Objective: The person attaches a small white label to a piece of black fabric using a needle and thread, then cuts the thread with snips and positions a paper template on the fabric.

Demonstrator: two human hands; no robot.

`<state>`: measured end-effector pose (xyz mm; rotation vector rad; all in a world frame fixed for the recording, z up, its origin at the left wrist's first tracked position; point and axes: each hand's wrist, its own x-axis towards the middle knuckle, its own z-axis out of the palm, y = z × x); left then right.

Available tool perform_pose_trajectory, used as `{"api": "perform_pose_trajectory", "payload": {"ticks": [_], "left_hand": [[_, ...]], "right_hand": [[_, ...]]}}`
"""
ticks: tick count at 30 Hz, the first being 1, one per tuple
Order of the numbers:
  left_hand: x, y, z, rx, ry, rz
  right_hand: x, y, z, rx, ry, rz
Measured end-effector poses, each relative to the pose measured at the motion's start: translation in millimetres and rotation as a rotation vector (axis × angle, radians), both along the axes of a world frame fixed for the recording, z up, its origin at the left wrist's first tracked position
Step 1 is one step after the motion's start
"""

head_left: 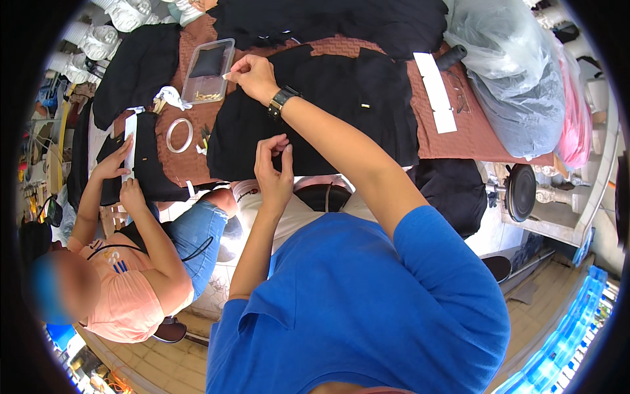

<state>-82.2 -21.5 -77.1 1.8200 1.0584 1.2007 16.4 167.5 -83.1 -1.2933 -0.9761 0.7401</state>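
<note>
A black cloth point(321, 85) is spread on the table before me. Over its left edge my right hand point(256, 77), with a dark watch on the wrist, pinches a small white piece point(227, 76). Just beside those fingertips is a clear plastic box point(230, 56) with a black pad point(209, 64) and several small brass-coloured pieces point(209, 96) in it. My left hand point(274, 172) hovers at the cloth's near edge, fingers curled toward the thumb; whatever it holds, if anything, is too small to make out. A tiny pale piece point(365, 106) lies on the cloth.
At the left a co-worker's hands point(123, 172) press a white strip point(130, 141) on black fabric. A white ring point(179, 135) lies between us. Rightward are a white card strip point(435, 92), a black spool point(451, 58), glasses point(459, 95) and large plastic bags point(515, 85).
</note>
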Motion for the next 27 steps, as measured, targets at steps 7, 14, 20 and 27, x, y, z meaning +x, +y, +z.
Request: {"api": "perform_pose_trajectory", "payload": {"ticks": [7,14,20,27], "left_hand": [[-25.6,-1.8,-13.5,-0.067,-0.067,0.034],[-33.7,0.9,-11.9,-0.06,-0.1,0.1],[-24.8,8.5,-1.6,-0.021,-0.031,0.08],[-27.7,19.2,5.3,0.149,0.16,0.067]], "right_hand": [[-17.2,38.6,-32.3,-0.103,0.207,-0.048],[-34.6,42.0,-20.8,-0.158,0.138,-0.161],[-32.4,30.0,-5.0,-0.221,-0.054,-0.112],[32.1,-117.3,38.3,0.215,-0.555,-0.09]]}}
